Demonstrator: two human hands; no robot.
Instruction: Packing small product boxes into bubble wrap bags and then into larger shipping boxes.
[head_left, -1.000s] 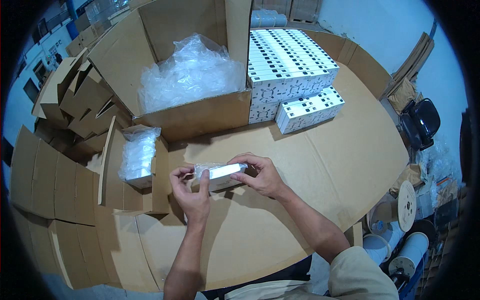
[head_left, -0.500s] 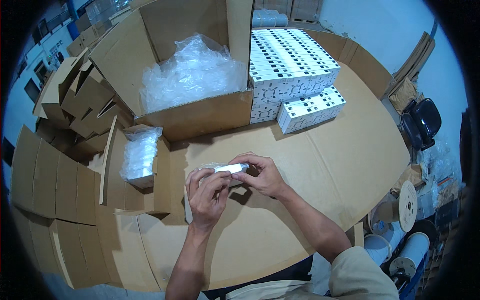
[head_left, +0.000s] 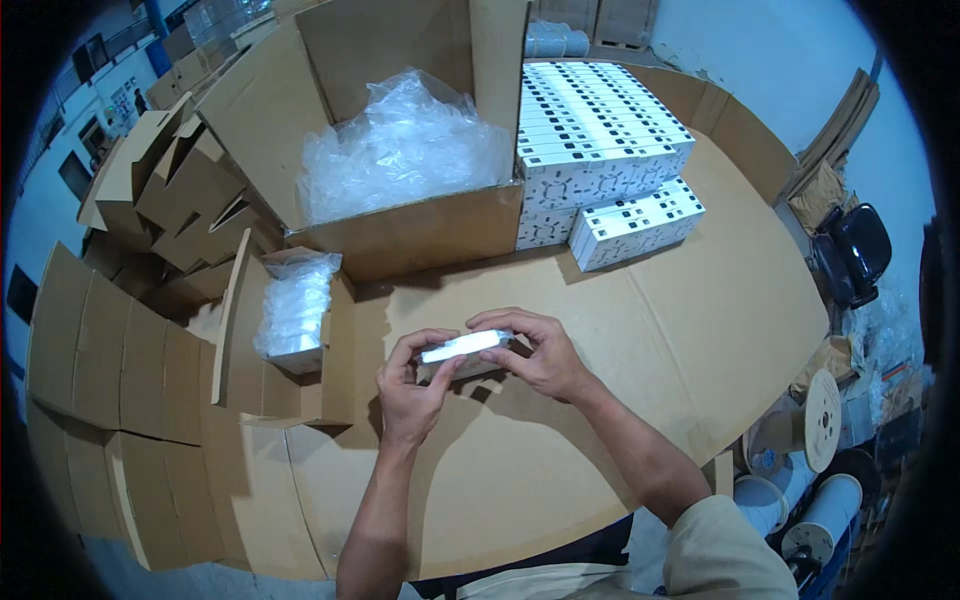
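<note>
Between both hands I hold a small flat white box in clear plastic wrapping, just above the cardboard-covered table. My left hand grips its left end, with the thumb along the near side. Its right end is pinched by my right hand, thumb in front and fingers over the far edge. To the left, a small open carton lies with several plastic-wrapped boxes in a row inside. Behind it stands a large open carton heaped with clear plastic bags.
At the back right are stacked white boxes with dark squares, and a shorter row in front. Folded cartons pile up at the far left. Beyond the table's right edge are a black chair and spools.
My left fingers have shifted from over the front of the wrapped box to its left end, leaving its white face more exposed. The whole view has shifted slightly.
</note>
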